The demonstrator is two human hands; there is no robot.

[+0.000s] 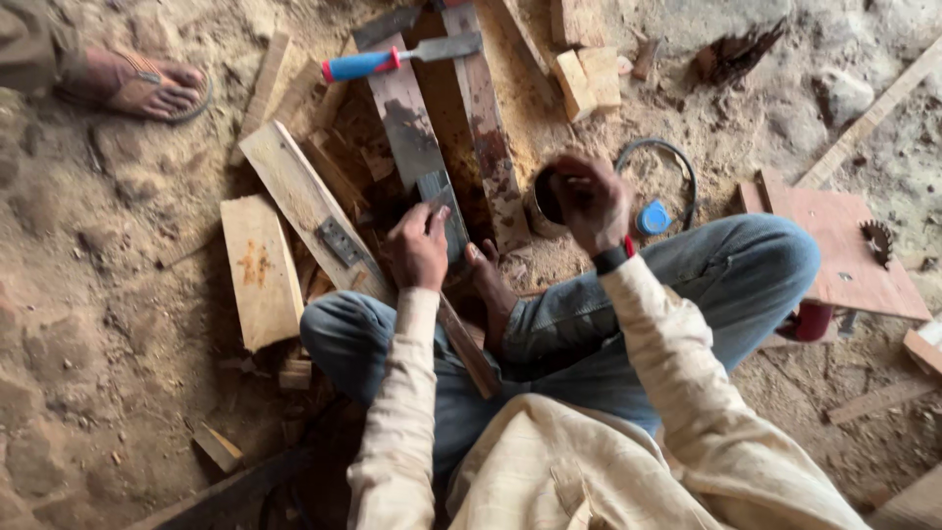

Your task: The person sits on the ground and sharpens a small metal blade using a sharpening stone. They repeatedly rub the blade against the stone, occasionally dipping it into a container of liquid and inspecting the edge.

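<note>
Head view looks down on a person sitting on the dirt floor (118, 324), the left hand (417, 245) curled with its fingertips pressing on a dark plank (407, 128) that lies among pale boards just ahead of the knees. The right hand (589, 201) is closed over the mouth of a small tin (542, 201) beside the plank, though I cannot tell what it pinches. A blue-handled chisel (397, 59) lies across the plank's far end, and a sandalled foot (142, 86) rests at the top left.
</note>
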